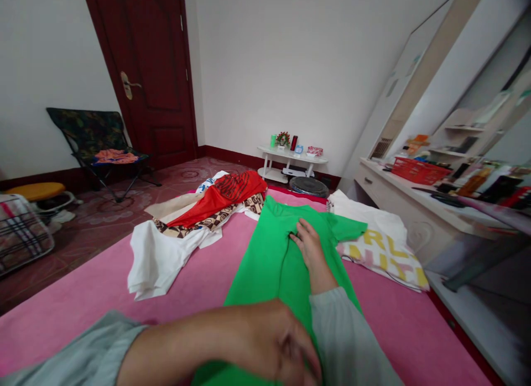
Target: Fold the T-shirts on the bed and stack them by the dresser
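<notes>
A green T-shirt (259, 259) lies spread lengthwise on the pink bed cover (199, 286), one short sleeve out to the right. My right hand (309, 245) rests on its upper part with fingers stretched and thumb apart. A thin dark line, cord or crease I cannot tell, runs down the cloth from near that thumb. Low in the view, my left hand (276, 342) is over the lower part of the shirt with fingers curled down and closed on the cloth. Its fingertips are blurred and partly hidden.
Left of the shirt lie a white garment (160, 259) and a red garment (228, 192) over brown patterned cloth. A white shirt with yellow letters (384, 242) lies to the right, beside a dresser (377, 181) holding a red basket (418, 170). A folding chair (89, 126) stands near the door.
</notes>
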`<action>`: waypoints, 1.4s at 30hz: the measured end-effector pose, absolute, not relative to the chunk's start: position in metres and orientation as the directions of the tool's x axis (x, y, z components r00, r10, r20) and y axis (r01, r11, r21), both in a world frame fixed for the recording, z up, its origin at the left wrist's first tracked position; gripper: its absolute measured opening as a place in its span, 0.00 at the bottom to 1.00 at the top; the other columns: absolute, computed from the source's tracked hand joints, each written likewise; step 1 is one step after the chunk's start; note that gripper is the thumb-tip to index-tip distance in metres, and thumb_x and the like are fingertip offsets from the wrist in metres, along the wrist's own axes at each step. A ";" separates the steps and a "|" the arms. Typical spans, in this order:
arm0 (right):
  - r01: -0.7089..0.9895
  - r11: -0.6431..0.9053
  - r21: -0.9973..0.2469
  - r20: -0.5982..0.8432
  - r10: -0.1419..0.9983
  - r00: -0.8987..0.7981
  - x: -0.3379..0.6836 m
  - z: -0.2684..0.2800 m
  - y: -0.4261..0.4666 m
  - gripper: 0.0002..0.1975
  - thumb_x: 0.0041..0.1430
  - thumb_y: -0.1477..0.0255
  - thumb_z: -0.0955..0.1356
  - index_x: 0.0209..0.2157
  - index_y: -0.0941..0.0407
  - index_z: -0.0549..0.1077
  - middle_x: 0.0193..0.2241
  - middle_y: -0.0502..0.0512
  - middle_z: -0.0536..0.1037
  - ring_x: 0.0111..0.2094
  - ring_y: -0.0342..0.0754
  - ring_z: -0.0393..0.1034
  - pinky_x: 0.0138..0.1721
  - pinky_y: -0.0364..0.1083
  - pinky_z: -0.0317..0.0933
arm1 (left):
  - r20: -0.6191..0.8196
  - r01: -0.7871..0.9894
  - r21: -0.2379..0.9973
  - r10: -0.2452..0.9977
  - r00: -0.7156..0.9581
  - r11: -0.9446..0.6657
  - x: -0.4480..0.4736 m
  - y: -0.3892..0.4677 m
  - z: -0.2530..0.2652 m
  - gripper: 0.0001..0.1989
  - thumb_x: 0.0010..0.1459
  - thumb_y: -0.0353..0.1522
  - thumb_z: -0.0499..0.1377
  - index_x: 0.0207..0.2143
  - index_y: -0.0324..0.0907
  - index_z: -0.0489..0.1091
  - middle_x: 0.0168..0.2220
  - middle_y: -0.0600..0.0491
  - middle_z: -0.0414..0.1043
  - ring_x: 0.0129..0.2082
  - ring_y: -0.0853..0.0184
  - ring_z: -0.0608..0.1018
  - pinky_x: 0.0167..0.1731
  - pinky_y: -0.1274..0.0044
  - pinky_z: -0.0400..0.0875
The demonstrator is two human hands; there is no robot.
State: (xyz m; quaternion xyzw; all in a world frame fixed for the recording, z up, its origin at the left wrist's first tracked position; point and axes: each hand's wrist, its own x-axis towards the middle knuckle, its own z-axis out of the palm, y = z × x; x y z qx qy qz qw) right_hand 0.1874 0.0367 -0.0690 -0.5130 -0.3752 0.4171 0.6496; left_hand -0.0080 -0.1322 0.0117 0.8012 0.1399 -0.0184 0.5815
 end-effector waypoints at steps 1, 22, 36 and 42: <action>-0.195 0.128 -0.972 0.049 0.929 0.366 0.189 -0.068 0.036 0.25 0.43 0.61 0.70 0.45 0.55 0.72 0.38 0.56 0.77 0.37 0.48 0.73 0.37 0.50 0.71 | -0.126 0.244 0.908 0.334 0.934 -0.341 -0.001 -0.116 0.010 0.10 0.54 0.37 0.59 0.34 0.41 0.75 0.25 0.57 0.72 0.26 0.70 0.74 0.25 0.82 0.67; 0.642 0.133 -0.755 0.380 0.887 0.263 0.176 -0.033 0.144 0.10 0.40 0.77 0.68 0.29 0.57 0.76 0.29 0.54 0.79 0.32 0.48 0.72 0.38 0.47 0.66 | 0.163 0.835 0.293 0.885 0.436 -0.466 0.007 -0.014 -0.056 0.34 0.61 0.49 0.42 0.63 0.39 0.55 0.66 0.44 0.46 0.67 0.52 0.45 0.63 0.57 0.41; 0.755 0.044 -0.654 0.350 0.902 0.251 0.166 -0.051 0.184 0.15 0.50 0.74 0.66 0.41 0.60 0.75 0.37 0.58 0.80 0.37 0.49 0.74 0.38 0.45 0.66 | 0.130 0.816 0.361 0.891 0.436 -0.452 0.008 -0.014 -0.055 0.35 0.62 0.48 0.42 0.64 0.37 0.53 0.67 0.42 0.40 0.67 0.51 0.40 0.64 0.57 0.37; 0.885 -0.079 -0.458 0.264 0.939 0.220 0.202 -0.037 0.156 0.15 0.47 0.73 0.70 0.40 0.59 0.76 0.43 0.64 0.77 0.47 0.57 0.70 0.47 0.52 0.61 | 0.152 0.809 0.351 0.881 0.449 -0.473 0.006 -0.015 -0.056 0.32 0.62 0.48 0.44 0.64 0.44 0.54 0.67 0.45 0.42 0.66 0.51 0.41 0.63 0.55 0.39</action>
